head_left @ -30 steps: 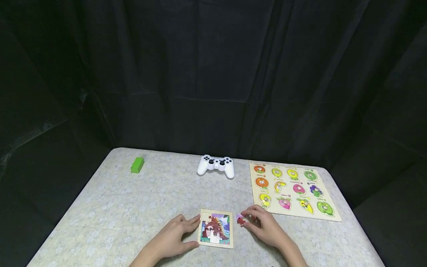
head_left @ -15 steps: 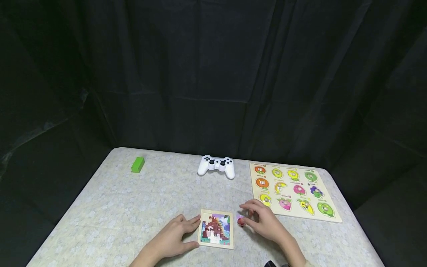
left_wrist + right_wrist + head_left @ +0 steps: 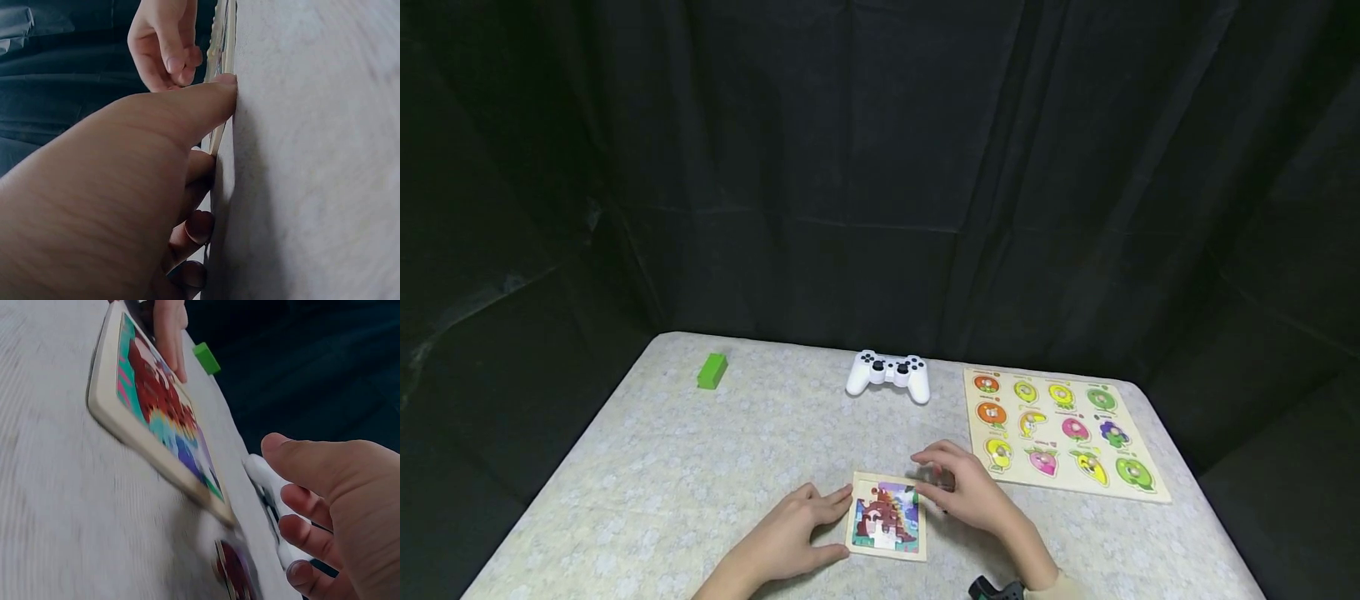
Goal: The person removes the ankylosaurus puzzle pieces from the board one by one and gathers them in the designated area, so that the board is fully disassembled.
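A small framed jigsaw puzzle point(image 3: 887, 517) with a red-brown dinosaur picture lies on the table, and the bare board shows at its lower middle and upper left. Along its left edge my left hand point(image 3: 790, 533) rests thumb and fingertips, thumb near the lower corner. My right hand point(image 3: 966, 492) hovers over the puzzle's upper right corner with thumb and fingers apart, holding nothing. Under it, a loose red jigsaw piece point(image 3: 236, 569) lies beside the frame in the right wrist view, mostly hidden in the head view.
A white game controller point(image 3: 889, 375) sits behind the puzzle. To the right lies a wooden fruit peg board point(image 3: 1067, 433); far left is a green block point(image 3: 712, 372). A dark wristband point(image 3: 996, 589) shows near the right wrist. Black curtain point(image 3: 880, 167) hangs behind the table.
My right hand has let go of the loose piece and moved left toward the puzzle's upper right corner. The left hand stays at the frame's left edge.
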A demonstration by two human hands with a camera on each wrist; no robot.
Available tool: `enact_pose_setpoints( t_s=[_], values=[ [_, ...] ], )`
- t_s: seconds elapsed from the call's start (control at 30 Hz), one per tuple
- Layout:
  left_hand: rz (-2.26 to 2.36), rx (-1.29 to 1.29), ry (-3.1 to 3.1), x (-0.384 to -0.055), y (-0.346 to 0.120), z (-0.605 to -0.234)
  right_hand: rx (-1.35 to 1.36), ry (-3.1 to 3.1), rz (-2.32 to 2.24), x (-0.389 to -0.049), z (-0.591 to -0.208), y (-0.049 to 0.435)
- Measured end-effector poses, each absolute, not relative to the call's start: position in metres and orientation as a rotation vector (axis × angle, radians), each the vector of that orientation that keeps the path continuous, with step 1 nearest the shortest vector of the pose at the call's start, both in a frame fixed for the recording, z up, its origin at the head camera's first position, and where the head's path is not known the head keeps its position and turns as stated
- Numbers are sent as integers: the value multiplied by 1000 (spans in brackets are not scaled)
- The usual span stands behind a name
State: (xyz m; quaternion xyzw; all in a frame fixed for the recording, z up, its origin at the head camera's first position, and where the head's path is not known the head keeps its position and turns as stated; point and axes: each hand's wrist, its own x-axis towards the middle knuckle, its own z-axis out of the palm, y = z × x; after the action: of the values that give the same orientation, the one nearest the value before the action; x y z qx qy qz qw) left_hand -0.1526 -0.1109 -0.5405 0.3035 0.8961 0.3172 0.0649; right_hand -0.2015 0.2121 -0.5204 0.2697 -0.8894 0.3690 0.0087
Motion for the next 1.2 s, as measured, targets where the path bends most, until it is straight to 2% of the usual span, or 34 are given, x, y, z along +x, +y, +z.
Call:
enact_pose_setpoints(
  t_s=[0.67, 1.2],
  values=[
    [945, 930, 2719, -153, -112, -539, 1101, -2804, 1255, -204, -527, 162],
    [959, 921, 2713, -152, -111, -538, 1057, -2868, 1200, -203, -538, 161]
  ],
)
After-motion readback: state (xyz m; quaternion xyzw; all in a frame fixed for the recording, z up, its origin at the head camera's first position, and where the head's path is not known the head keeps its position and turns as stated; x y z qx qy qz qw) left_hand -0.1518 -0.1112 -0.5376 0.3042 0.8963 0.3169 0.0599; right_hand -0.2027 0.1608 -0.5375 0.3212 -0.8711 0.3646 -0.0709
